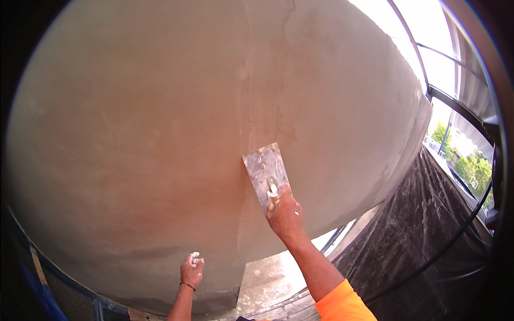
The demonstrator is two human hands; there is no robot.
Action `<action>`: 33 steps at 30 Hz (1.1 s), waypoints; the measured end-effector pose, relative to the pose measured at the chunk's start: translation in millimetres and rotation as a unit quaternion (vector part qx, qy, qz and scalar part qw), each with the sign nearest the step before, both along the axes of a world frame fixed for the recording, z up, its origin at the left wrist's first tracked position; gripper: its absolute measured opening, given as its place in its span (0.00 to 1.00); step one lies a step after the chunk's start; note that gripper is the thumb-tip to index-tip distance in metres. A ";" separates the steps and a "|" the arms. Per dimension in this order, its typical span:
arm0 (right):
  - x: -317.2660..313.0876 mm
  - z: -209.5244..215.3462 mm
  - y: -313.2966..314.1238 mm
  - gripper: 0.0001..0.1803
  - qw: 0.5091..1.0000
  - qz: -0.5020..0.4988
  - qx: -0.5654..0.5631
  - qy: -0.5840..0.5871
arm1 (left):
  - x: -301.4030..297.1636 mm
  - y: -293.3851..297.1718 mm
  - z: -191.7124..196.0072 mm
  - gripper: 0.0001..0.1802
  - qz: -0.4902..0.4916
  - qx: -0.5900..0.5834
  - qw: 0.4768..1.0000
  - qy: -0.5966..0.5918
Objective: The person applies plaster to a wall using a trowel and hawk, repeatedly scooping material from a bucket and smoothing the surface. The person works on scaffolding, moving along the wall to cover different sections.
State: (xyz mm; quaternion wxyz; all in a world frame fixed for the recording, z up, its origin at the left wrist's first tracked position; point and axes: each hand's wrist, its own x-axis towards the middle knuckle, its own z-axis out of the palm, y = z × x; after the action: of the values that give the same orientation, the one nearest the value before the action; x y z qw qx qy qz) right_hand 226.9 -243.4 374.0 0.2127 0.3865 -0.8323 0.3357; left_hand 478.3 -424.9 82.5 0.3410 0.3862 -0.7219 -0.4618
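Observation:
My right hand (286, 215) is wrapped round the handle of a plastering trowel (261, 170). The trowel's flat metal blade is smeared with pale plaster and lies at or close against a large grey-brown plastered wall (160, 123); I cannot tell if it touches. A vertical seam runs up the wall just above the blade. Lower down and to the left, my left hand (191, 270) is in front of the wall with its fingers curled in. White plaster coats its fingertips, and whatever may be inside them is hidden. A dark band circles that wrist.
Black plastic sheeting (412, 230) hangs at the right, with a dark cable (444, 249) across it. Metal framing (455, 104) stands at the upper right. Pale, splattered boards (270, 281) lie below the wall. A blue bar (59, 273) runs along the lower left.

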 end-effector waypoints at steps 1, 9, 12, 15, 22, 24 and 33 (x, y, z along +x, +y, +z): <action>2.3 -4.4 8.2 0.27 1.000 -0.002 0.004 -0.005 | 5.1 5.5 6.0 0.21 0.007 -0.025 1.000 0.002; -46.5 180.2 57.0 0.17 0.969 0.095 -0.197 0.113 | 47.1 31.3 22.1 0.17 0.108 -0.083 0.990 -0.028; -66.8 301.1 44.2 0.19 0.965 0.043 -0.182 0.181 | 36.8 32.6 30.7 0.16 0.145 -0.122 0.982 -0.004; -56.8 378.6 27.6 0.26 0.973 0.015 -0.144 0.179 | 20.2 33.6 45.3 0.16 0.143 -0.132 0.980 0.030; -39.1 461.8 -13.1 0.30 0.984 0.012 -0.113 0.137 | -3.0 28.6 67.6 0.16 0.093 -0.169 0.979 0.073; -41.0 469.3 -20.5 0.30 0.987 -0.001 -0.117 0.111 | 1.0 20.6 70.3 0.16 0.083 -0.158 0.981 0.079; -20.0 430.3 3.3 0.29 0.990 -0.063 -0.071 0.104 | 38.8 -24.9 124.4 0.15 0.065 -0.149 0.983 0.089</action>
State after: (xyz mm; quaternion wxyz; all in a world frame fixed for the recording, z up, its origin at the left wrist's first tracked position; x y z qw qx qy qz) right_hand 206.9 -240.1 804.2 0.3454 0.3501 -0.8024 0.3380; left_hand 517.1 -449.9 206.9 0.4868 0.3352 -0.7226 -0.3586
